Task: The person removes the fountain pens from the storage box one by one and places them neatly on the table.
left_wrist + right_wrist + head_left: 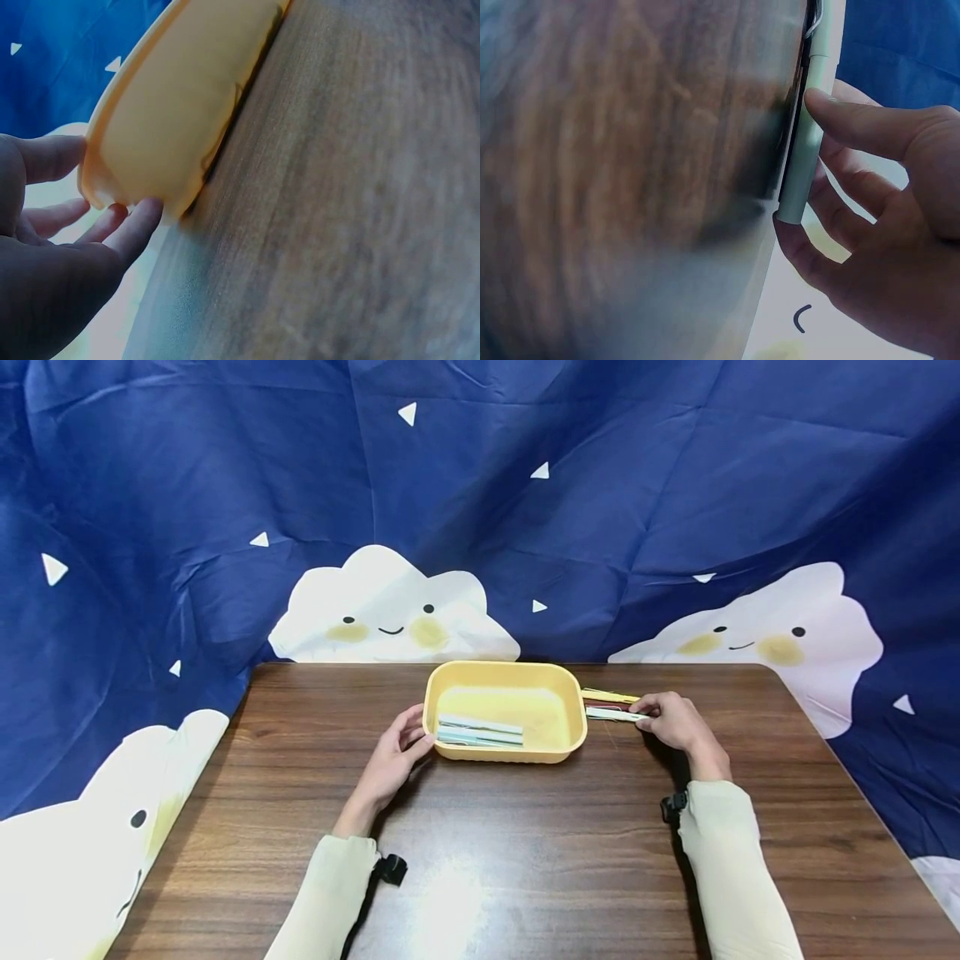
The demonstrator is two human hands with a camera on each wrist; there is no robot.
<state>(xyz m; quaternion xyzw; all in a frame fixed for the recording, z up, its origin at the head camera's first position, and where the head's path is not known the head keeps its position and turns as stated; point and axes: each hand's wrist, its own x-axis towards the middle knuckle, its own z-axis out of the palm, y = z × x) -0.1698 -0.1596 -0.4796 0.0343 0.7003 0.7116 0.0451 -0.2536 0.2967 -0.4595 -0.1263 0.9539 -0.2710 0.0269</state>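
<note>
A yellow plastic bin (506, 753) stands near the far edge of the table. Pale blue and white pens (480, 736) lie inside it, toward the left. My left hand (393, 753) holds the bin's left end, thumb at the front corner and fingers along the side; its fingertips (142, 225) meet the bin wall (165, 112) in the left wrist view. Right of the bin, a yellow pen (609, 697) and a pale green pen (611, 714) lie with something dark red between them. My right hand (675, 722) pinches the pale green pen (806, 157) near its end.
The brown wooden table (540, 852) runs under both forearms. A blue curtain (480, 493) with cloud prints hangs directly behind the table's far edge. Dark wrist cameras (392, 869) sit at both cuffs.
</note>
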